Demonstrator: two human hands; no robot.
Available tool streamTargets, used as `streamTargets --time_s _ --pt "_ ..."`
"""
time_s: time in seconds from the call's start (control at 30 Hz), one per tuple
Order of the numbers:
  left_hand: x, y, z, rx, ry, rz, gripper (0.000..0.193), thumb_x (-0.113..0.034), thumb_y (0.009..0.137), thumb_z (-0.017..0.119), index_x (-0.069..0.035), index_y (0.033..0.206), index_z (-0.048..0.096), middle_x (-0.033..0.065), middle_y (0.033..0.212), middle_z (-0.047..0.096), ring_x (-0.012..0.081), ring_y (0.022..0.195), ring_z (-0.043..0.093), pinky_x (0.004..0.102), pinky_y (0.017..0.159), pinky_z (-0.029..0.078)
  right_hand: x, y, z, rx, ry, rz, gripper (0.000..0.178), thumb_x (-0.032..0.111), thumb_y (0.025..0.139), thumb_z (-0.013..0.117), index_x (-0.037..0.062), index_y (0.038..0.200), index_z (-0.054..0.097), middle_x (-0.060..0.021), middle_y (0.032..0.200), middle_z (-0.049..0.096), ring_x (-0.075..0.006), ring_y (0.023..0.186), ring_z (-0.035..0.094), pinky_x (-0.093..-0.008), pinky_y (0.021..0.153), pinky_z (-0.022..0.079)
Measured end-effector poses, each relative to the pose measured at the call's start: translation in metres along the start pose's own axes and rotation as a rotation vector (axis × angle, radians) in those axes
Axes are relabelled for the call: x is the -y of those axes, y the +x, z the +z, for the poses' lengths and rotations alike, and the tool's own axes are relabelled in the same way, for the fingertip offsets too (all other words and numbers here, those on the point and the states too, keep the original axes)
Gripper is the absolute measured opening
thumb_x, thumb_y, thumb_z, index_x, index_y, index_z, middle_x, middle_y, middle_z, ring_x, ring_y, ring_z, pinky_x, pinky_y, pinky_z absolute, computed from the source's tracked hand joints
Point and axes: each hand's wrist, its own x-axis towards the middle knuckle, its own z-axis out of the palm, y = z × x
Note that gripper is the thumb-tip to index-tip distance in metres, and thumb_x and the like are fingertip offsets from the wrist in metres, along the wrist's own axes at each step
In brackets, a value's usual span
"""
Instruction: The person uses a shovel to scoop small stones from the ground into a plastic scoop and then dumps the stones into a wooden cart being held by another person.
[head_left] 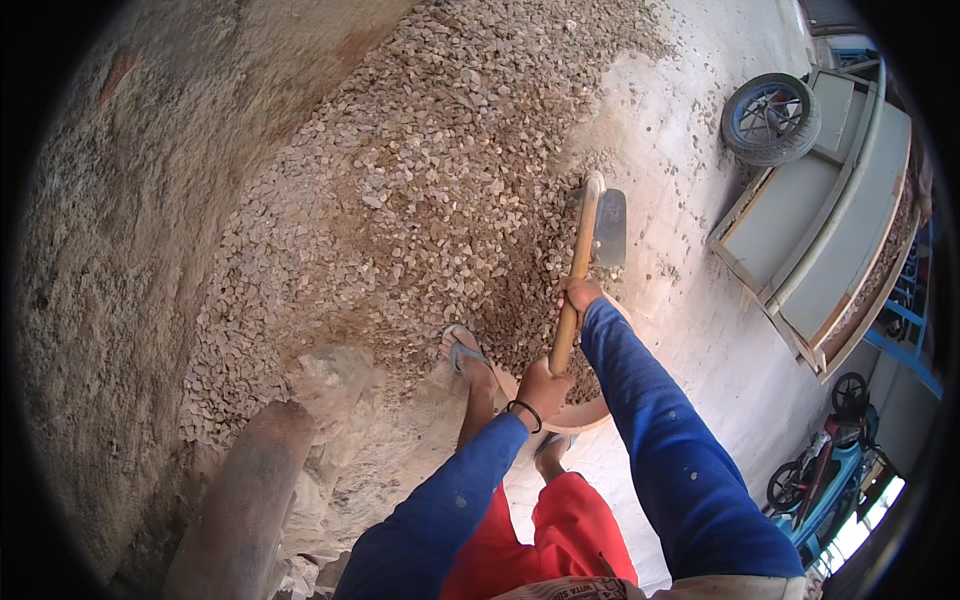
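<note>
A hoe with a pale wooden handle [583, 240] is held in both of my hands. Nearer my body, my left hand [543, 388], with a dark band at the wrist, wraps around the lower end of the handle. Farther along, my right hand [581, 293] is closed on the same handle. The flat grey blade [610, 230] lies at the right edge of a gravel pile [420, 190]. Beneath my hands is a round tan basin [588, 415] with gravel in it, its middle partly hidden by my arms and the handle.
My sandalled feet [466, 348] stand by the basin. A rough wall [150, 200] runs along the left, with a thick brown post [245, 490] below it. On the right are a cart [840, 230] with a spoked wheel [770, 119] and a blue motorbike [825, 480].
</note>
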Motion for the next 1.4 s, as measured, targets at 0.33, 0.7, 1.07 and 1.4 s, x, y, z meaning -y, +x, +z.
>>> streamTargets --time_s 0.33,0.7,1.07,1.4 --pt "0.118 -0.098 0.015 -0.355 0.428 0.221 0.031 -0.008 0.079 0.063 0.004 0.106 0.055 0.0121 0.075 0.061 0.0205 0.062 0.063 0.0337 0.057 0.051 -0.101 -0.089 0.028 0.308 0.163 0.152 0.010 0.006 0.078 0.063 0.0063 0.084 0.054 -0.0044 0.056 0.050 -0.0181 0.042 0.050 -0.0358 0.037 0.046" --pt "0.241 -0.274 0.156 -0.199 0.377 -0.048 0.037 -0.020 0.076 0.066 0.005 0.099 0.051 0.0236 0.081 0.063 0.0345 0.076 0.066 0.0429 0.067 0.051 -0.276 -0.252 -0.126 0.200 0.213 0.027 0.016 0.005 0.080 0.060 0.0075 0.090 0.048 -0.0053 0.059 0.051 -0.0161 0.038 0.050 -0.0314 0.033 0.047" --pt "0.031 0.044 0.052 0.006 0.495 0.466 0.043 -0.017 0.074 0.064 0.007 0.107 0.053 0.0274 0.083 0.062 0.0417 0.082 0.063 0.0454 0.074 0.050 0.009 -0.036 -0.077 -0.191 0.314 -0.399 0.025 0.015 0.084 0.063 0.0081 0.097 0.043 -0.0056 0.068 0.051 -0.0165 0.047 0.052 -0.0324 0.036 0.047" --pt "-0.157 0.182 -0.073 -0.006 0.731 0.431 0.039 -0.020 0.074 0.070 0.004 0.104 0.058 0.0238 0.091 0.066 0.0359 0.087 0.066 0.0436 0.077 0.052 0.192 0.120 0.023 -0.590 -0.028 -0.327 0.046 0.011 0.077 0.064 -0.0087 0.114 0.045 -0.0196 0.089 0.061 -0.0265 0.067 0.064 -0.0394 0.053 0.053"
